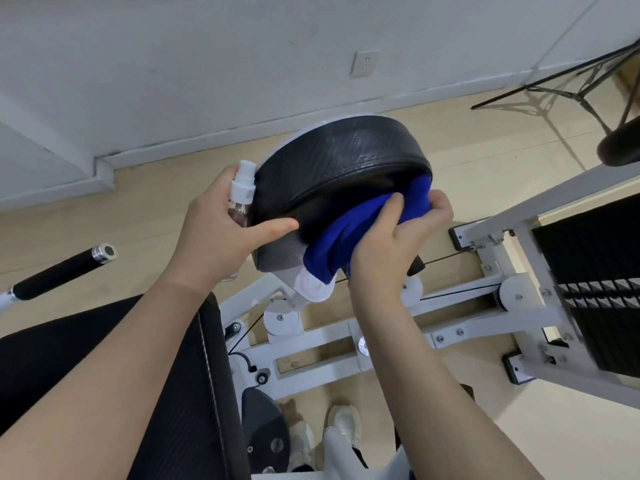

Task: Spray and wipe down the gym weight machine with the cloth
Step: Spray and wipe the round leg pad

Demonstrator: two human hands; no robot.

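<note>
A round black pad [341, 168] of the white weight machine [381, 327] sits at the centre of the view. My right hand [391, 240] grips a bunched blue cloth [339, 233] and presses it against the pad's lower right edge. My left hand [221, 233] holds a small clear spray bottle [241, 199] with a white nozzle, upright against the pad's left side, while the thumb rests on the pad's rim. Most of the bottle's body is hidden behind my palm.
The black seat [104, 393] fills the lower left. A black handle bar [62, 271] juts out at the left. The weight stack [595, 289] stands at the right, with cables and pulleys [516, 296] below. A black tripod [585, 88] stands at the far right. My shoes [332, 431] are at the bottom.
</note>
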